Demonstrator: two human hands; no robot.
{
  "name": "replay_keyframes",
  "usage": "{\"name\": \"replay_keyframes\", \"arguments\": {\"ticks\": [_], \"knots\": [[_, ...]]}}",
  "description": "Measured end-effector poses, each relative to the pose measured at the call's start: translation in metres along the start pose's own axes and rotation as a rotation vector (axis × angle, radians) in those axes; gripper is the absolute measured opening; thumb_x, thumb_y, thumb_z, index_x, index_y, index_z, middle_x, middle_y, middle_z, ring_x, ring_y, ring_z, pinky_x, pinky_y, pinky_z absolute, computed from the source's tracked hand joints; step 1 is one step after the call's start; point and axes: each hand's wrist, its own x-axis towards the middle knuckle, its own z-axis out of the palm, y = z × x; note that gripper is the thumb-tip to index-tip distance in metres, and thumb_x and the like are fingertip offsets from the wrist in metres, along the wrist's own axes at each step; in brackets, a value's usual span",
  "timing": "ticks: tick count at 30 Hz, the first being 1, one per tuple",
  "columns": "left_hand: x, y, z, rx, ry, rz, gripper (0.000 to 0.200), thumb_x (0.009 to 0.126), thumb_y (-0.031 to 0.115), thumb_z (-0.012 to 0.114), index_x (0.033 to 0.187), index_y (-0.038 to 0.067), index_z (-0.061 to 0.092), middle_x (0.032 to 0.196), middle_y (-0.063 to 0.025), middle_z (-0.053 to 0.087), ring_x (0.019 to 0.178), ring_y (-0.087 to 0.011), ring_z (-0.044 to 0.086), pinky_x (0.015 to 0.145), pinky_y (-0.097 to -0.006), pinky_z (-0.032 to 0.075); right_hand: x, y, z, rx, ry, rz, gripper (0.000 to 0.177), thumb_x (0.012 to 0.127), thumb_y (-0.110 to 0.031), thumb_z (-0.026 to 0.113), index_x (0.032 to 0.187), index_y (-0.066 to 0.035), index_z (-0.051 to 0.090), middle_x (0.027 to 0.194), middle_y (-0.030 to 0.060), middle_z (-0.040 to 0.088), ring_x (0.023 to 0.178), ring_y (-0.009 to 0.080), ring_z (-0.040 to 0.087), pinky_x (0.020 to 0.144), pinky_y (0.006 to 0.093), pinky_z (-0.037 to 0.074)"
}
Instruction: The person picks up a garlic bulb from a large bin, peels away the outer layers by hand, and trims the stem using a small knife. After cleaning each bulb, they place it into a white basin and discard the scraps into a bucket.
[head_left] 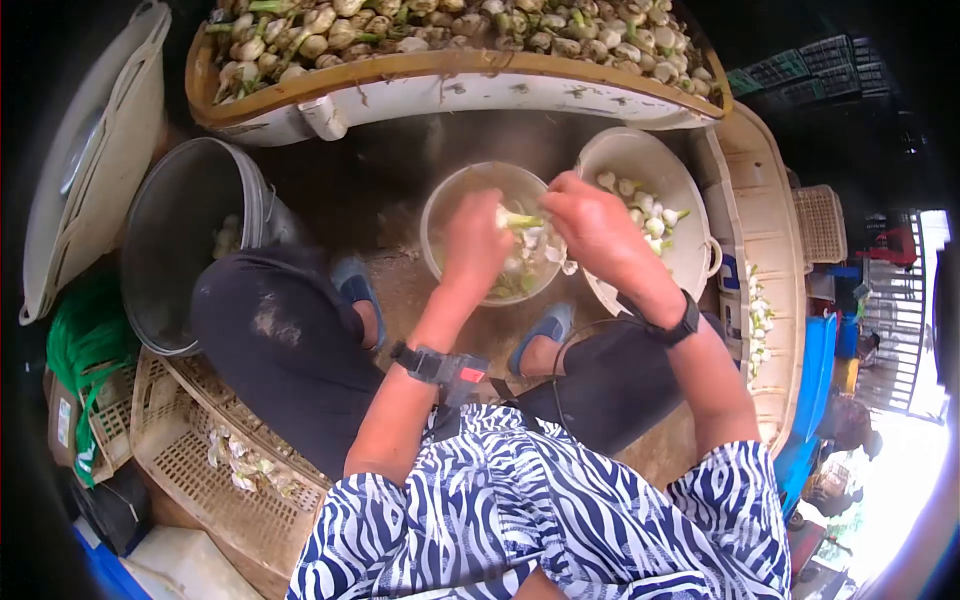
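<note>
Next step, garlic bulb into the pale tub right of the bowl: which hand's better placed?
Right, probably: the right hand is nearer the pale tub; the left hand is over the bowl. But the green-stemmed garlic bulb appears held in the left, suggesting a handover.

The brown floor, dusty and stained, shows mostly in the middle, hemmed in by containers. Near its centre stands a round bowl, with small scraps lying just to the left of it. A wider pale basin sits toward the right edge, a grey bucket toward the left, and a perforated crate at the near left corner. Two blue slippers, worn on feet, stand apart. Along the far edge, a long trough probably rests there too, though shadow hides its underside.
</note>
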Motion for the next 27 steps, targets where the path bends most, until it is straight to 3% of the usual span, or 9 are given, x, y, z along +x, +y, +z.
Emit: {"name": "replay_keyframes", "arguments": {"ticks": [4, 11, 16, 18, 20, 21, 25, 26, 27], "knots": [[-0.001, 0.004, 0.003, 0.057, 0.001, 0.056, 0.047, 0.063, 0.004, 0.071, 0.108, 0.001, 0.057, 0.1, -0.0167, 0.059, 0.093, -0.0338, 0.058, 0.078, -0.0419, 0.048, 0.005, 0.01, 0.021, -0.152, -0.233, -0.07, 0.008, 0.077, -0.005, 0.055, 0.072, 0.001, 0.054, 0.079, 0.019, 0.053, 0.072, 0.0392, 0.056, 0.062, 0.0458, 0.045], [-0.004, 0.006, 0.006, 0.077, -0.03, 0.123, 0.038, 0.064, 0.004, 0.07, 0.099, 0.006, 0.057, 0.092, -0.0128, 0.058, 0.091, -0.0326, 0.056, 0.075, -0.0431, 0.047, 0.0, 0.011, 0.028, -0.262, -0.324, -0.08, 0.005, 0.071, -0.003, 0.055, 0.073, 0.0, 0.059, 0.073, 0.0195, 0.059, 0.07, 0.0378, 0.061, 0.061, 0.0436, 0.049], [-0.001, 0.011, 0.002, 0.084, -0.09, 0.176, 0.038, 0.066, 0.001, 0.067, 0.103, 0.004, 0.058, 0.091, -0.0151, 0.059, 0.088, -0.035, 0.059, 0.074, -0.041, 0.048, 0.005, 0.044, 0.031, -0.296, -0.11, 0.053, 0.007, 0.071, -0.008, 0.058, 0.074, -0.003, 0.062, 0.074, 0.0189, 0.062, 0.073, 0.0371, 0.062, 0.06, 0.044, 0.05], [-0.002, 0.015, 0.002, 0.058, -0.048, 0.177, 0.038, 0.066, 0.0, 0.067, 0.103, 0.003, 0.058, 0.09, -0.0155, 0.059, 0.087, -0.0353, 0.059, 0.073, -0.0411, 0.048, 0.007, 0.052, 0.026, -0.308, -0.129, 0.108, 0.011, 0.075, -0.012, 0.06, 0.077, -0.002, 0.063, 0.072, 0.0185, 0.061, 0.065, 0.0358, 0.06, 0.057, 0.0417, 0.047], [-0.005, 0.015, 0.005, 0.024, -0.021, 0.177, 0.039, 0.066, 0.0, 0.067, 0.103, 0.003, 0.058, 0.09, -0.0159, 0.059, 0.087, -0.0356, 0.059, 0.073, -0.0412, 0.048, 0.001, 0.036, 0.022, 0.224, -0.064, 0.161, 0.018, 0.078, -0.017, 0.06, 0.084, 0.0, 0.064, 0.063, 0.0175, 0.055, 0.055, 0.0259, 0.053, 0.053, 0.0384, 0.043], [-0.004, 0.012, 0.007, -0.004, -0.048, 0.159, 0.043, 0.065, 0.001, 0.067, 0.106, 0.005, 0.058, 0.094, -0.0157, 0.057, 0.09, -0.0355, 0.056, 0.077, -0.0423, 0.047, 0.0, 0.032, 0.02, 0.316, -0.207, 0.308, 0.023, 0.081, -0.02, 0.06, 0.088, 0.001, 0.064, 0.059, 0.0079, 0.052, 0.055, 0.0142, 0.045, 0.051, 0.0335, 0.04], [0.0, 0.009, 0.008, -0.061, 0.043, 0.229, 0.044, 0.068, 0.002, 0.067, 0.111, 0.004, 0.058, 0.096, -0.0151, 0.062, 0.088, -0.032, 0.061, 0.074, -0.0373, 0.05, -0.003, 0.045, 0.036, 0.654, -0.305, 0.49, 0.017, 0.084, -0.014, 0.06, 0.088, 0.002, 0.064, 0.066, -0.0056, 0.054, 0.061, 0.005, 0.045, 0.054, 0.0259, 0.041], [0.0, 0.009, 0.007, -0.057, 0.041, 0.23, 0.044, 0.068, 0.002, 0.067, 0.111, 0.004, 0.058, 0.096, -0.0151, 0.062, 0.088, -0.032, 0.061, 0.074, -0.0373, 0.05, -0.005, 0.046, 0.038, 0.658, -0.304, 0.489, 0.017, 0.084, -0.014, 0.06, 0.088, 0.002, 0.064, 0.066, -0.0056, 0.054, 0.061, 0.005, 0.045, 0.054, 0.0259, 0.041], [-0.001, 0.009, 0.007, -0.186, 0.02, 0.132, 0.045, 0.07, 0.004, 0.069, 0.114, 0.002, 0.057, 0.1, -0.0126, 0.062, 0.089, -0.0264, 0.061, 0.075, -0.0341, 0.05, -0.006, 0.047, 0.039, 0.659, -0.22, 0.438, 0.019, 0.08, -0.015, 0.059, 0.086, 0.003, 0.063, 0.065, 0.006, 0.055, 0.059, 0.0133, 0.048, 0.056, 0.0316, 0.042]]}}
